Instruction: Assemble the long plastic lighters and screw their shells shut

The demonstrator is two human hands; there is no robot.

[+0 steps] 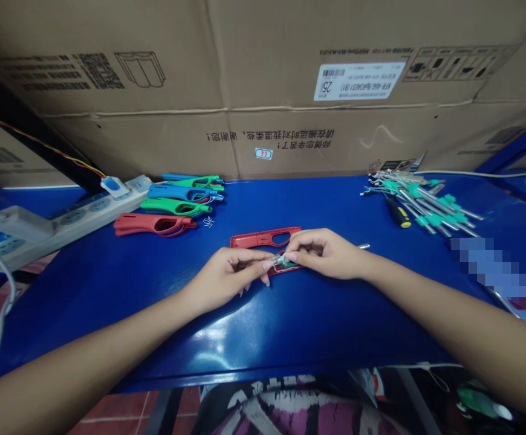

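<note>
Fingertips of the left hand (220, 275) and right hand (329, 255) pinch a small wired part (280, 260) from opposite sides, probably to steady it; can't tell what's under the right fingers. Near red shell half (290, 269) sits directly beneath the grip, likely as backing; far red shell half (250, 240) lies just beyond, within easy reach. Coloured casings (154, 223) are left of the grip; tube assemblies (426, 202) and screwdriver (399, 214) to its right, presumably sorted by side.
</note>
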